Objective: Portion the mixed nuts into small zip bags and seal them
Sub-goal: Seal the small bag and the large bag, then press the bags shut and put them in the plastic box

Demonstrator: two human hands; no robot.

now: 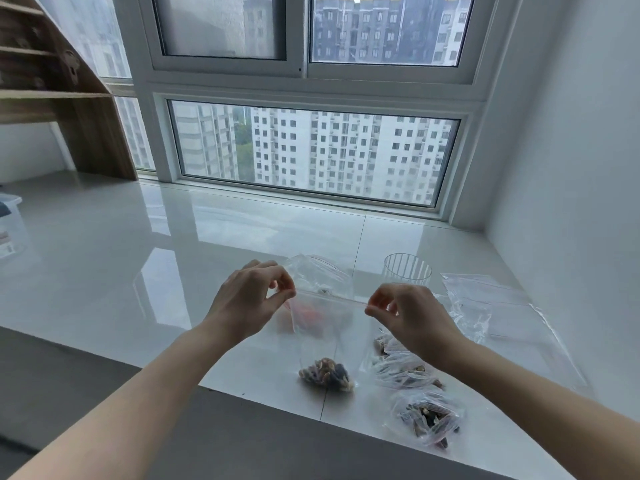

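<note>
A small clear zip bag [325, 334] hangs upright above the white sill, with a clump of mixed nuts [327, 374] at its bottom. My left hand [249, 303] pinches the left end of its zip strip. At the strip's right end my right hand [408, 317] pinches it too. The strip is stretched straight between them. Two filled small bags lie to the right: one [403, 368] under my right wrist, another [427, 422] nearer the sill's front edge.
A clear ribbed cup [408, 270] stands behind my right hand. A larger clear bag [320, 275] sits behind the held one, with something red showing through below it. Flat empty zip bags [502, 313] lie at the right. A plastic bin [8, 223] stands far left.
</note>
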